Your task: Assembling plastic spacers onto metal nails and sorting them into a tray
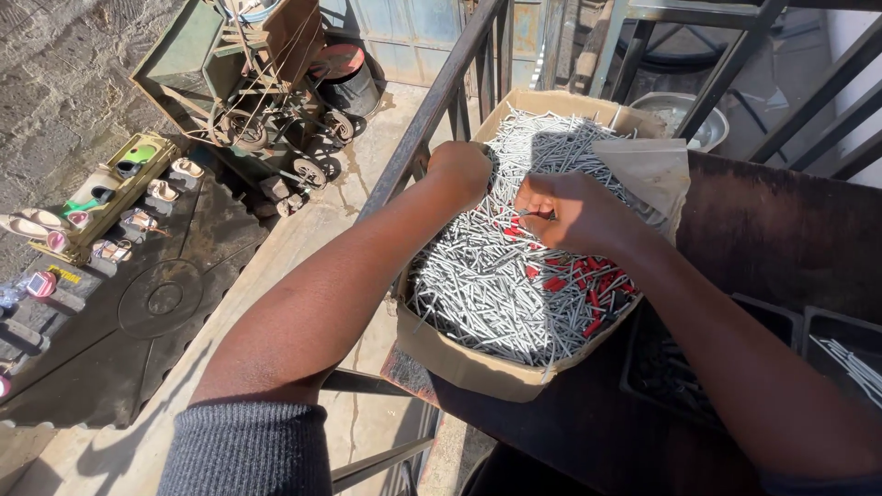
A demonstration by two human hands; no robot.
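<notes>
Near edge: grey ribbed-knit sleeve cuff (248,450) seen on left arm. R of it, dark rusty metal bench top (781,230) w/ black plastic trays (684,367) of nails.

Mid: open brown cardboard box (459,363) heaped w/ loose silver steel nails (487,294), red bits mixed in.

Left hand (462,168) is closed in a fist, pressed on box's far-left rim/pile; contents can't be told. Right hand (571,213) is pinched shut on a few nails atop the heap.

Handling, judged: nails stiff, sharp-tipped, slippery in bulk, heavy en masse; best taken by shanks in small bunches.

Far: metal bowl (694,115), black drum (349,83).
</notes>
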